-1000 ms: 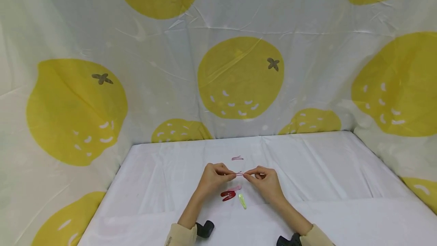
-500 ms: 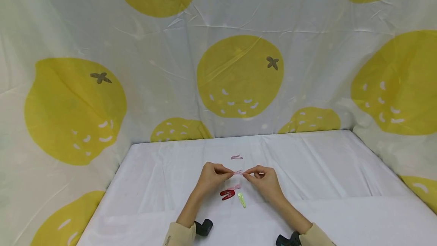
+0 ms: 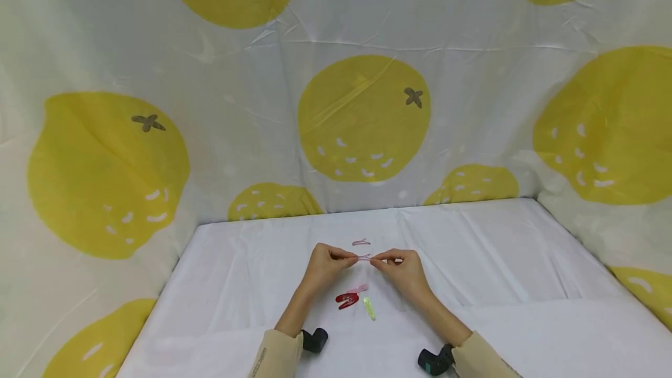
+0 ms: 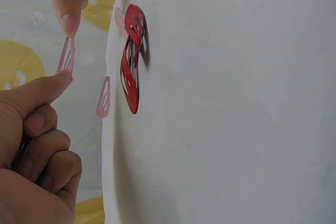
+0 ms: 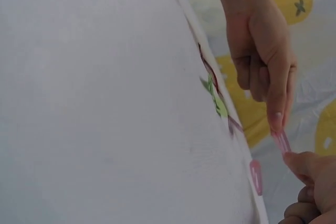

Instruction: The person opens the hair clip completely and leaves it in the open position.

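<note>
A pink snap hair clip is stretched between both hands above the table. My left hand pinches one end of it with thumb and forefinger; my right hand pinches the other. In the head view a thin strip of the clip stands out from its frame. The left wrist view shows the held clip from the side, its ends covered by fingertips. Beyond the hands lies another pink clip. Nearer me lie a red clip, perhaps two overlapping, a paler pink clip touching it and a yellow-green clip.
A white cloth with creases covers the table. Behind it hangs a pale curtain with large yellow fruit prints. Black wrist-worn devices sit by both beige sleeves.
Both hands, still pinching the pink clip, have shifted slightly up in the head view, farther from the red and yellow-green clips. The loose clips stay where they were.
</note>
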`<act>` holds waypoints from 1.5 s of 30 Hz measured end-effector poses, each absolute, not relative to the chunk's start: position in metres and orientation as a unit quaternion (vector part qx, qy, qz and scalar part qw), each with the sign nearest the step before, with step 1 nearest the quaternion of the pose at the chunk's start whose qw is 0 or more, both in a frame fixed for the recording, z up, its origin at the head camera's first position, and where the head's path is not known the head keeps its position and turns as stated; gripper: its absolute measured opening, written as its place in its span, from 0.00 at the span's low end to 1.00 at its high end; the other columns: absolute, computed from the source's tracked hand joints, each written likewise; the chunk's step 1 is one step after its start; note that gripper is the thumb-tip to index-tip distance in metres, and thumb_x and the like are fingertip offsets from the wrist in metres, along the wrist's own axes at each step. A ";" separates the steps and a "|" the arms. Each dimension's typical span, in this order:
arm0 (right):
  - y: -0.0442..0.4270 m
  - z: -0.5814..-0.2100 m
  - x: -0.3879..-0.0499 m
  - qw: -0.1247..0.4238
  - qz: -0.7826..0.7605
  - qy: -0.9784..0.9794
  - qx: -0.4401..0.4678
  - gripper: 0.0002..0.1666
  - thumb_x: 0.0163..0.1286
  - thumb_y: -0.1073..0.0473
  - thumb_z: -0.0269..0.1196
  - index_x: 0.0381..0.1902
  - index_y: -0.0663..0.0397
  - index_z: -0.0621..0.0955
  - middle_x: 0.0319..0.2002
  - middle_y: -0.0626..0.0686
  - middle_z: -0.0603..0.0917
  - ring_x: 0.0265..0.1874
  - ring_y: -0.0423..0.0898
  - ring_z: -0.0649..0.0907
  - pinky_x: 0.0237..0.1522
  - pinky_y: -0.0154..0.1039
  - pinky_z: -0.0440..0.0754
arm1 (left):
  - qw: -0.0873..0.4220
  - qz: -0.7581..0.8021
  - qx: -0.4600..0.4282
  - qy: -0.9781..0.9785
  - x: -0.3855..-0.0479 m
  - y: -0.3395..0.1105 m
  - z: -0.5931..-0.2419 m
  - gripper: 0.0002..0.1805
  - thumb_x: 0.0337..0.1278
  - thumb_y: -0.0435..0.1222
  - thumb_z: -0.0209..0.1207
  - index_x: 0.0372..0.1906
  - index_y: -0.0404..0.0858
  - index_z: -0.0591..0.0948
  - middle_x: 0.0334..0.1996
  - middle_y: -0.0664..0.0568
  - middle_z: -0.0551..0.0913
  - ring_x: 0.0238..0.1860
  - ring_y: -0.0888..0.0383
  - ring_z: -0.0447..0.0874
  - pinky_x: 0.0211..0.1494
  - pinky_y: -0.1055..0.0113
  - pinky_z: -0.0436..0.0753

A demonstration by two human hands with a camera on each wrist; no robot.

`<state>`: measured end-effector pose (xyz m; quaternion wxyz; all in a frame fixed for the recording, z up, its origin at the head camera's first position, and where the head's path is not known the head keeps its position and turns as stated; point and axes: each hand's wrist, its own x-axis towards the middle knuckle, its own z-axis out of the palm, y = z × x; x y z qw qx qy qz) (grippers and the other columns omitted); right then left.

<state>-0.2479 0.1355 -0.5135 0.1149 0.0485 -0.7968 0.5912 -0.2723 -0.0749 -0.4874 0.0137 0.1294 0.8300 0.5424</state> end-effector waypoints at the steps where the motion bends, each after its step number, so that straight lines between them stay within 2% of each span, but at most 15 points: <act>1: 0.135 -0.514 -0.250 0.115 0.591 -0.797 0.046 0.04 0.57 0.60 0.79 0.29 0.52 0.93 0.16 0.44 0.74 0.20 0.34 0.69 0.25 0.29 0.64 | 0.012 0.540 0.129 0.832 -0.275 -0.074 -0.488 0.04 0.55 0.31 0.74 0.34 0.33 0.93 0.33 0.43 0.93 0.29 0.65 0.80 0.32 0.75 0.78; 6: 0.135 -0.515 -0.261 0.108 0.572 -0.813 0.024 0.04 0.56 0.62 0.79 0.27 0.55 0.93 0.12 0.41 0.68 0.20 0.35 0.67 0.24 0.30 0.62 | 0.013 0.517 0.118 0.848 -0.287 -0.071 -0.490 0.04 0.53 0.31 0.75 0.32 0.33 0.93 0.32 0.43 0.92 0.29 0.66 0.78 0.31 0.75 0.77; 13: 0.133 -0.518 -0.281 0.111 0.554 -0.825 0.004 0.04 0.57 0.60 0.78 0.27 0.55 0.93 0.11 0.40 0.67 0.18 0.35 0.65 0.23 0.31 0.60 | -0.008 0.493 0.098 0.864 -0.304 -0.068 -0.492 0.05 0.51 0.32 0.76 0.31 0.33 0.93 0.31 0.44 0.92 0.31 0.65 0.79 0.33 0.73 0.76; 20: 0.134 -0.522 -0.294 0.107 0.553 -0.826 0.001 0.04 0.58 0.61 0.78 0.27 0.55 0.93 0.11 0.41 0.71 0.16 0.36 0.66 0.22 0.31 0.60 | -0.005 0.468 0.097 0.878 -0.315 -0.066 -0.493 0.04 0.51 0.32 0.76 0.31 0.34 0.93 0.31 0.45 0.93 0.35 0.61 0.82 0.36 0.71 0.79; 28: 0.132 -0.520 -0.299 0.112 0.528 -0.842 0.019 0.03 0.57 0.65 0.77 0.26 0.57 0.92 0.17 0.51 0.86 0.18 0.36 0.72 0.22 0.30 0.66 | 0.002 0.462 0.094 0.882 -0.321 -0.065 -0.492 0.04 0.53 0.33 0.76 0.30 0.35 0.93 0.31 0.45 0.93 0.33 0.63 0.81 0.36 0.71 0.78; 39: 0.130 -0.523 -0.298 0.127 0.507 -0.852 0.034 0.02 0.57 0.64 0.77 0.26 0.57 0.92 0.19 0.52 0.87 0.18 0.36 0.72 0.22 0.30 0.66 | 0.008 0.462 0.084 0.883 -0.322 -0.066 -0.496 0.04 0.52 0.33 0.76 0.31 0.35 0.93 0.32 0.45 0.93 0.36 0.61 0.83 0.39 0.70 0.79; 45: 0.130 -0.524 -0.300 0.131 0.504 -0.853 0.038 0.03 0.57 0.64 0.77 0.26 0.55 0.92 0.19 0.51 0.87 0.17 0.35 0.72 0.22 0.30 0.66 | 0.008 0.463 0.081 0.882 -0.322 -0.066 -0.495 0.04 0.52 0.33 0.76 0.31 0.35 0.93 0.33 0.46 0.93 0.40 0.57 0.86 0.44 0.66 0.82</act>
